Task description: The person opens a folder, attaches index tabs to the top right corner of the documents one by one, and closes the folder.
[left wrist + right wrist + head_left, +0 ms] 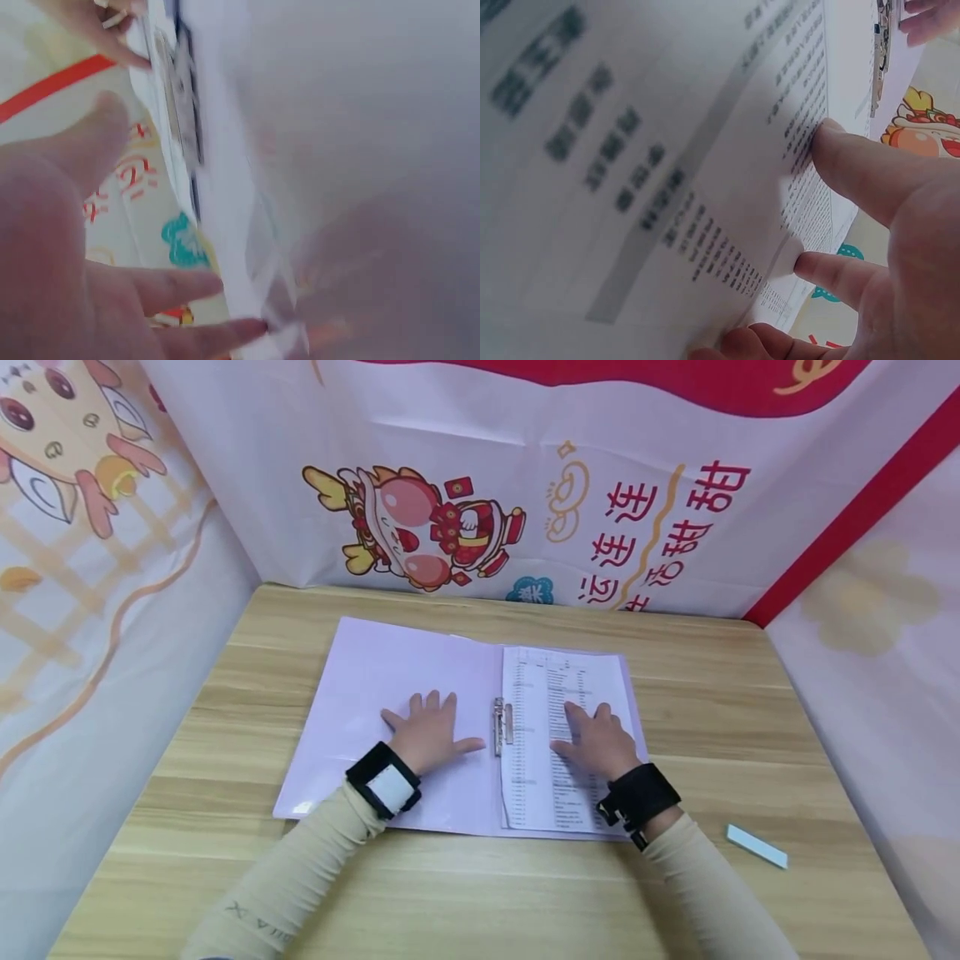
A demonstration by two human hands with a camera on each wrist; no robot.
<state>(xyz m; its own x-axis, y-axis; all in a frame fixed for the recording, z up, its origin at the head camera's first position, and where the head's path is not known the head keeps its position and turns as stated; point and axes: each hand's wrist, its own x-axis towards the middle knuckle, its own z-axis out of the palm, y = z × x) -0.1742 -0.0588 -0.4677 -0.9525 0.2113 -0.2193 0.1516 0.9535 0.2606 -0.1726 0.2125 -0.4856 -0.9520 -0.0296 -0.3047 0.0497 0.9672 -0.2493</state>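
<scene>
Head view: pale lilac plastic folder lying open on the light wood-grain worktop, at about its middle; left hand on one side of it, right hand on the other.
Folder, right side: white printed sheets with rows of small dark text and ruled columns; the text is too small to read.
Clip: narrow silver metal clip beside the fold, along the inner edge of the sheets.
Left hand, fingers: spread, thumb well out toward the clip; laid on the bare left cover, pinching nothing. Left wrist view shows fingertips at the lilac surface, blurred.
Right hand, fingers: thumb and index apart, the others somewhat bent; on the printed sheets, pinching nothing that shows. Right wrist view has the thumb tip against the print.
Wrists: black strap with a white rectangular panel on the left; black strap on the right; beige sleeves on both arms.
Right of folder: slim pale blue bar on the worktop, apart from the right hand.
Behind: white cloth with red characters and a cartoon figure.
</scene>
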